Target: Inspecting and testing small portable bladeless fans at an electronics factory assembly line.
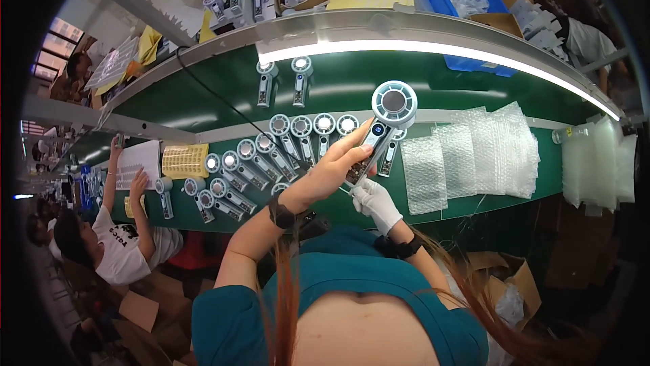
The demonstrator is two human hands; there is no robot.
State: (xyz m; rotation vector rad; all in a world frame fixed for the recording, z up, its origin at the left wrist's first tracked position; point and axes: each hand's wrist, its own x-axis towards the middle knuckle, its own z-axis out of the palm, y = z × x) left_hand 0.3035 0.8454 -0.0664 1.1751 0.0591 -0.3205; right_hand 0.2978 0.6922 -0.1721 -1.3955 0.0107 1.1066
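A light blue handheld fan (394,103), with a round grille and a small lit display on its handle, is raised over the bench. My bare left hand (338,164) is wrapped round its handle, thumb along the front. The handle's lower part looks open, with inner parts showing. Just below the handle's end is my right hand (376,206) in a white glove, its fingers curled together; what they pinch there is too small to make out. Several similar fans lie in rows on the green bench, among them one fan (279,126) left of my hand.
Bubble-wrap bags (467,163) lie fanned out to the right, with clear plastic sleeves (596,163) beyond. A lit tube lamp (379,48) runs under the shelf (223,46). A dark cable (223,104) crosses the left side. A co-worker (115,244) sits at left by a yellow sticker sheet (185,161).
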